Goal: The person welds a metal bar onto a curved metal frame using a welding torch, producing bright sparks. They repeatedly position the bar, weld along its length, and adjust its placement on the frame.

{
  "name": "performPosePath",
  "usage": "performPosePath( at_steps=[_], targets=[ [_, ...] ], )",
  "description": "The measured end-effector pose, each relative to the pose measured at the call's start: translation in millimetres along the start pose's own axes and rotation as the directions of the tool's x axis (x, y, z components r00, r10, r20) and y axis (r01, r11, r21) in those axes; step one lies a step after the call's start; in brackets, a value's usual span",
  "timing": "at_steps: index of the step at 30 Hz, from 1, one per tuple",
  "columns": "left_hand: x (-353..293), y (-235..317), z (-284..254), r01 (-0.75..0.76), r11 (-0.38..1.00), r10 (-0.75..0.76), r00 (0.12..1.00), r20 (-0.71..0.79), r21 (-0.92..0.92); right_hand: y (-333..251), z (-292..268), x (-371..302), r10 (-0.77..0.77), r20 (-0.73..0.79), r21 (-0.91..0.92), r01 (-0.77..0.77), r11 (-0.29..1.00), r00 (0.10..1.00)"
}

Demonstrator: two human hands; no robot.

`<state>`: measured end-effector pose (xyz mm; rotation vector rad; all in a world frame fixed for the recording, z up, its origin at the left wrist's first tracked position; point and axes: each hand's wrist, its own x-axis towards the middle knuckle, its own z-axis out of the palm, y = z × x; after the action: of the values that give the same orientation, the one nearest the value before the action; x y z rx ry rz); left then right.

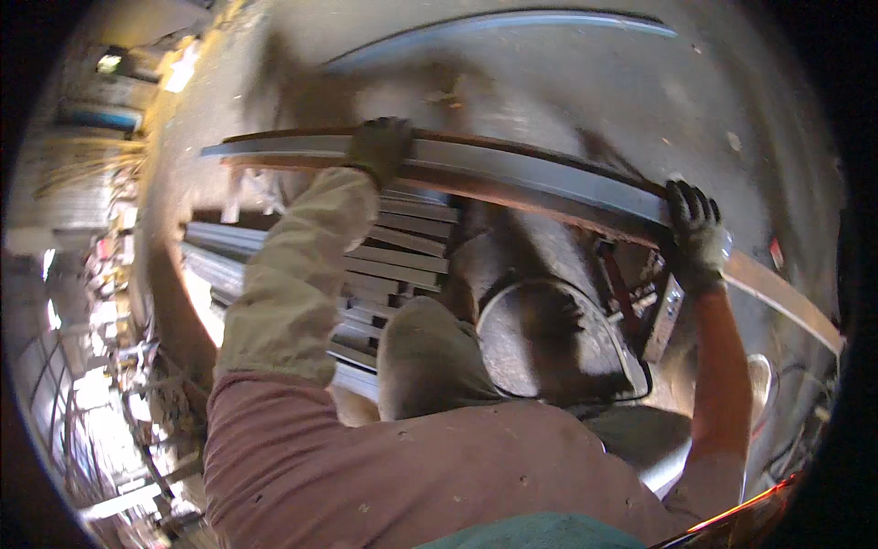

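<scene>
The person's left hand (381, 148), in a dark glove, is gripping a long, straight-sided grey metal bar with rusty brown edges (540, 172), its fingers curling over the far edge. The bar is lying crosswise beyond the knees. The right hand (697, 229), in a grey-and-dark glove, is covering its right end with slightly spread fingers; how firmly they are closing cannot be told. The hand is also hiding where a tan-brown strip (786, 297) is beginning. Nearer, the left sleeve (297, 265) is partly hiding stacked grey metal bars (402, 245), and shadow is obscuring a round, dark-rimmed object (503, 339).
</scene>
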<state>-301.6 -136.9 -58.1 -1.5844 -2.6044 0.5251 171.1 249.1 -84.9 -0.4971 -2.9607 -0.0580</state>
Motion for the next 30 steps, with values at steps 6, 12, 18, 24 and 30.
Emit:
performPosePath(
  at_steps=[6,12,18,24,30],
  targets=[
    [-2.2,-4.3,1.2,-0.026,0.998,0.029,0.998,0.052,-0.053,-3.3,-4.0,3.1,-0.001,0.004,-0.020,0.001,1.000,1.000],
    [11.2,12.0,-2.2,-0.007,0.997,-0.001,0.995,0.101,0.071,-9.1,-12.7,-5.2,0.064,0.019,-0.157,-0.061,0.986,0.998],
    [-7.3,-40.5,52.5,0.069,0.976,-0.071,0.997,0.003,0.205,-117.3,-92.6,-44.0,-0.234,-0.213,0.310,0.293,0.905,0.948],
    [13.5,-25.4,45.0,0.080,0.990,-0.084,0.996,0.032,0.113,-217.5,-16.7,-173.7,-0.525,0.681,0.662,-0.123,0.739,0.511],
    [-27.0,-58.7,55.7,-0.014,0.990,0.041,0.981,-0.191,0.140,-176.3,-30.4,-198.7,-0.461,0.683,0.659,-0.204,0.724,0.567]
  ],
)
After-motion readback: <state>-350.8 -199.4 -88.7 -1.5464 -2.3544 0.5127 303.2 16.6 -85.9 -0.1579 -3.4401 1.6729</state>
